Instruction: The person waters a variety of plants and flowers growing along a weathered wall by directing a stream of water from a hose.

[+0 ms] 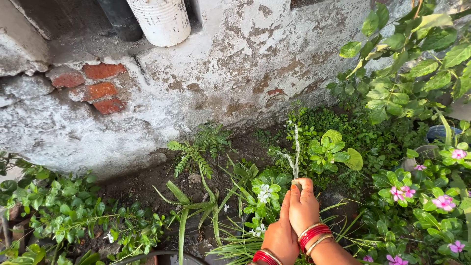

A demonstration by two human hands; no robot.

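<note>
My right hand (304,207) is closed around the end of a thin hose (297,185), of which only the tip shows above my fingers. A thin jet of water (296,147) sprays from that tip up and away toward the small green plants by the wall. My left hand (279,236) lies pressed against the left side of my right hand, fingers straight and together. What it holds underneath is hidden. Both wrists wear red and gold bangles (314,234). White flowers (265,193) grow just left of my hands.
A cracked plastered wall (221,73) with exposed red bricks (100,88) stands behind the bed. A white pipe (162,19) and a dark pipe (120,17) come down at the top. Pink-flowered plants (444,202) and a leafy bush (407,64) fill the right. Bare soil (147,184) lies at the left centre.
</note>
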